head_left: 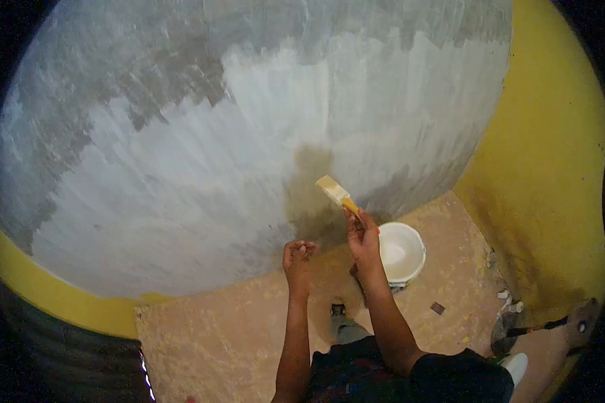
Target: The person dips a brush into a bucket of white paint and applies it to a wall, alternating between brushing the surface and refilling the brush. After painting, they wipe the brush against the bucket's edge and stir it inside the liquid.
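Observation:
My right hand (364,236) grips a paintbrush (346,200) by its yellow handle. The brush's pale, broad bristles point up and left, in front of a darker damp-looking patch on the wall (269,154). To the left and slightly lower is my left hand (298,258), its fingers curled in, with nothing showing in them. Streaky whitish paint covers the lower and middle part of the wall, while a darker grey band runs along the top. Just right of my right hand stands a white bucket (420,258) on the floor, with white paint inside.
A yellow wall (544,161) meets the painted one at the right. On the tan, stained floor (215,329) lies a small dark brown piece (437,307). Whitish scraps (515,307) and a black-handled tool (538,328) are near the right wall.

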Demonstrator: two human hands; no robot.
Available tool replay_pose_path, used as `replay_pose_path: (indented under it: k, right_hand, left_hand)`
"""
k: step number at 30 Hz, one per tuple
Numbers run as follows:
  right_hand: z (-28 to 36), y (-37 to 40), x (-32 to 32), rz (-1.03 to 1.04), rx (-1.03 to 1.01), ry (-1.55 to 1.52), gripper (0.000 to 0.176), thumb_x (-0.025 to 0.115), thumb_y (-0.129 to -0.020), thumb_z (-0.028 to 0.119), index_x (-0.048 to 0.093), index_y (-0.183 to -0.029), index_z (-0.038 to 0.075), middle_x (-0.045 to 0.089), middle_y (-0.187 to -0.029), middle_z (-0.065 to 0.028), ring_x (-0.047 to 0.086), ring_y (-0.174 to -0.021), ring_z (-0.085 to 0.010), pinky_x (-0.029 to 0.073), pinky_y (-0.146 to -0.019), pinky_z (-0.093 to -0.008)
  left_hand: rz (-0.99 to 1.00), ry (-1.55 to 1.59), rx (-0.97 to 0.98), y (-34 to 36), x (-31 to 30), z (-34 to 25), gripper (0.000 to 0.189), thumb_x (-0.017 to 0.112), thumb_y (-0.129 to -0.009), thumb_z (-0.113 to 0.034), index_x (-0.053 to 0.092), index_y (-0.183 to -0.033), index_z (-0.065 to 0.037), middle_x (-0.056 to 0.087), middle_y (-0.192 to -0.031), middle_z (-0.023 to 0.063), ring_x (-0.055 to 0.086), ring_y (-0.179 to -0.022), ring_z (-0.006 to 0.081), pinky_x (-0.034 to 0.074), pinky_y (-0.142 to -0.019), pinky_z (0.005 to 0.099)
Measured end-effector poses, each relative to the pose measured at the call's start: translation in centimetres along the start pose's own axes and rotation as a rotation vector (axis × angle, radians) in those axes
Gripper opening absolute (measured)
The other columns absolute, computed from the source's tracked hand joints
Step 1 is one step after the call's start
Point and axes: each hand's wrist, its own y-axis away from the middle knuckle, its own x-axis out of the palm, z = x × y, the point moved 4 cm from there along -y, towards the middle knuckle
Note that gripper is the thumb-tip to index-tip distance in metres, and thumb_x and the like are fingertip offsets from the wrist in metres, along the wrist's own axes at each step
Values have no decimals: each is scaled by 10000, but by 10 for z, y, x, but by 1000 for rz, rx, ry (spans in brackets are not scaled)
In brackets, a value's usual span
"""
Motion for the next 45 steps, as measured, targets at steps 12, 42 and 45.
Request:
replay_pose_path:
  k: [12, 42, 45]
  right_hand:
    - [77, 92, -46, -77, -59, 175, 163, 678, -925, 41, 593, -1039, -37, 684, -992, -177, 705, -929, -243, 591, -900, -311]
    - [322, -43, -73, -68, -672, 909, 161, 691, -912, -13, 569, -1017, -26, 646, -964, -124, 673, -854, -181, 588, -784, -323]
    - [310, -47, -68, -80, -606, 759, 162, 686, -918, -5, 562, -1020, -25, 647, -968, -128, 674, -844, -181, 590, -788, -319]
  left_hand:
    - [62, -465, -176, 93, 105, 72, 238, 715, -930, -181, 675, -1061, 14, 690, -1021, 87, 657, -968, 180, 531, -909, 341]
    - [-145, -153, -216, 7, 340, 263, 234, 664, -981, -182, 716, -1006, 45, 719, -879, 60, 660, -766, 108, 556, -763, 269]
    - [-150, -127, -224, 4, 334, 255, 237, 662, -982, -187, 717, -1018, 41, 722, -902, 62, 665, -791, 113, 555, -773, 269]
